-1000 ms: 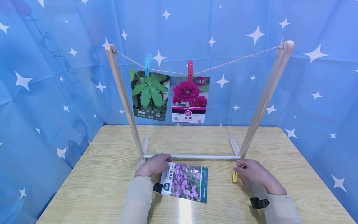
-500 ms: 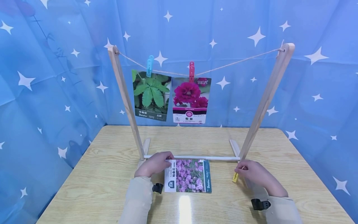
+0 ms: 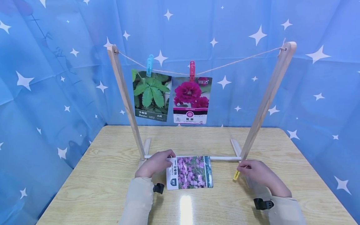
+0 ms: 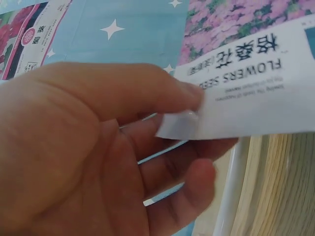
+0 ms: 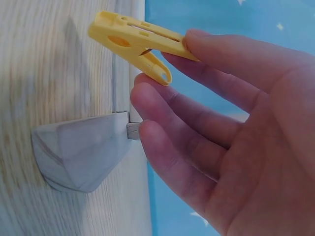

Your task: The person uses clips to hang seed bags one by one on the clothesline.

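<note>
My left hand (image 3: 156, 163) pinches the white end of a seed packet (image 3: 191, 172) with purple flowers on it. The packet lies sideways in the head view, and its corner sits between thumb and fingers in the left wrist view. By the right post's foot, my right hand (image 3: 260, 173) holds a yellow clothespin (image 5: 135, 42) by one leg between thumb and fingers. Overhead, a string between two posts carries a green-leaf packet (image 3: 152, 95) under a blue clothespin (image 3: 149, 65) and a magenta-flower packet (image 3: 191, 100) under a red clothespin (image 3: 192, 71).
The wooden frame has a left post (image 3: 125, 100), a right post (image 3: 267, 100) and a pale crossbar (image 3: 225, 158) low between them. It stands on a wood-grain table (image 3: 92, 187). A blue star-patterned cloth (image 3: 230, 25) hangs behind and at both sides.
The purple-flower packet has risen slightly and turned from slanted to nearly level, its far end swinging up. The yellow clothespin has tilted a little in my right hand.
</note>
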